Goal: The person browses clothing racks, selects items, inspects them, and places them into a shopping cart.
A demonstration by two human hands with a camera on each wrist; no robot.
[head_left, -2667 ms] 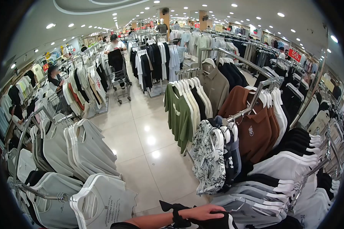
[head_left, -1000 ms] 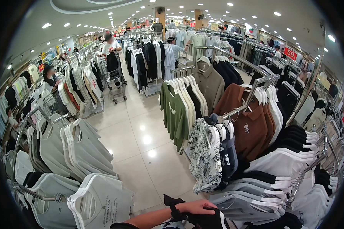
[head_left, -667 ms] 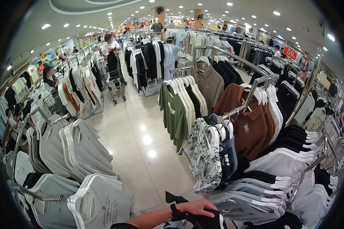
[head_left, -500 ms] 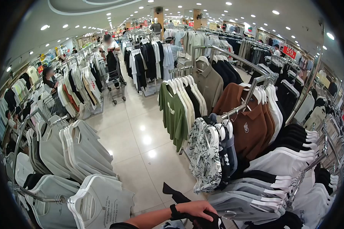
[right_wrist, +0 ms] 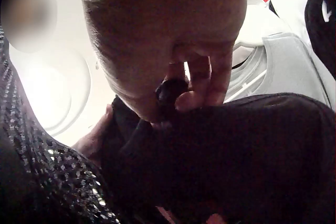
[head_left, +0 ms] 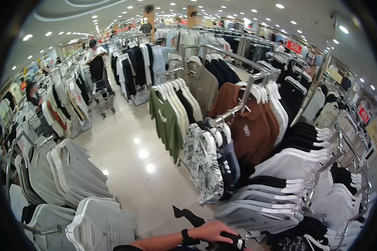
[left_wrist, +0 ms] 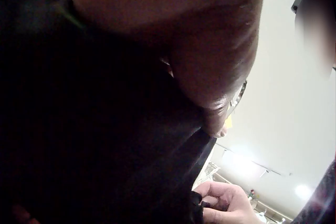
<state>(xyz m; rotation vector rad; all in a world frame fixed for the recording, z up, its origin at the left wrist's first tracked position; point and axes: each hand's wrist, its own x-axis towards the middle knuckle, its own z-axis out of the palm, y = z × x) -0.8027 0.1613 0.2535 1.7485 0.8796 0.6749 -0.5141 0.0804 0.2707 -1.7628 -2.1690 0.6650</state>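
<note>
In the head view my left hand (head_left: 213, 231), a black band at its wrist, grips a black garment (head_left: 188, 216) low in the picture. My left hand (left_wrist: 210, 45) fills the top of the left wrist view, thumb bent against the dark cloth (left_wrist: 115, 124). Below it my right hand (left_wrist: 229, 203) pinches the cloth's edge. From the right wrist view, my right hand (right_wrist: 168, 35) has its fingers curled round a bunched part of the dark cloth (right_wrist: 252, 145). Part of my left hand (right_wrist: 94, 139) shows behind the cloth.
Grey shirts (head_left: 79, 171) hang at the left. Brown polos (head_left: 247, 129), a patterned shirt (head_left: 203, 165) and grey and white tops (head_left: 259, 213) hang on racks at the right. A tiled aisle (head_left: 130, 163) runs between, towards a person with a shopping cart (head_left: 102, 94).
The head view has turned right, so the racks and aisle lie further left in it. My left hand still grips the black garment, and its position in the picture has shifted slightly.
</note>
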